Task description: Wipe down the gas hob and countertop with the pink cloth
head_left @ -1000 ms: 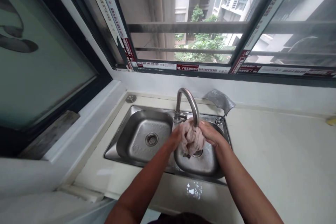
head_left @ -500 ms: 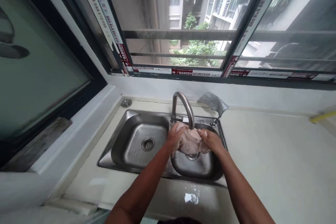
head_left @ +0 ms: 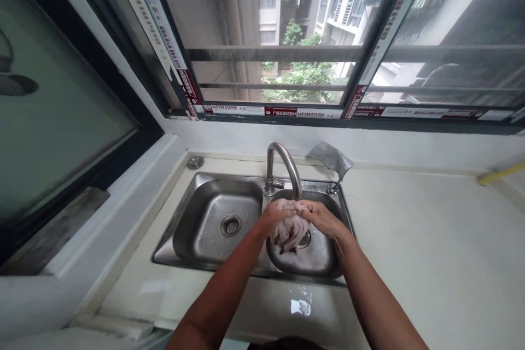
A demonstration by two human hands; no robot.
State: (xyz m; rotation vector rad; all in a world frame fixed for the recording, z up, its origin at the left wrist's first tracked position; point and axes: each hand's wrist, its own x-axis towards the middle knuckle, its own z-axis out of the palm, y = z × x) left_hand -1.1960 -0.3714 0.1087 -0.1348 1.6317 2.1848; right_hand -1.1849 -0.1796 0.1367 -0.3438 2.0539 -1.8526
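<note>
A wet, pale pink cloth point(head_left: 289, 231) hangs bunched in folds over the right sink basin point(head_left: 315, 262). My left hand point(head_left: 274, 215) is closed on its left side, and my right hand point(head_left: 322, 217) grips its upper right edge. Both hands are close together just below the spout of the curved metal faucet point(head_left: 289, 159). The cloth partly covers the basin's drain point(head_left: 304, 239). Whether water is running cannot be made out behind the hands.
The left basin point(head_left: 197, 229) has a round drain point(head_left: 230, 226) and water drops. Behind the right basin stands a grey, crinkled sheet point(head_left: 331, 157). A round metal cap point(head_left: 195, 162) lies on the pale countertop point(head_left: 418, 240). A yellow pipe point(head_left: 501, 173) is at the far right.
My hands have drawn closer together, the right one moving left. The cloth, spread wide between them before, is now gathered into a narrower bunch that hangs lower.
</note>
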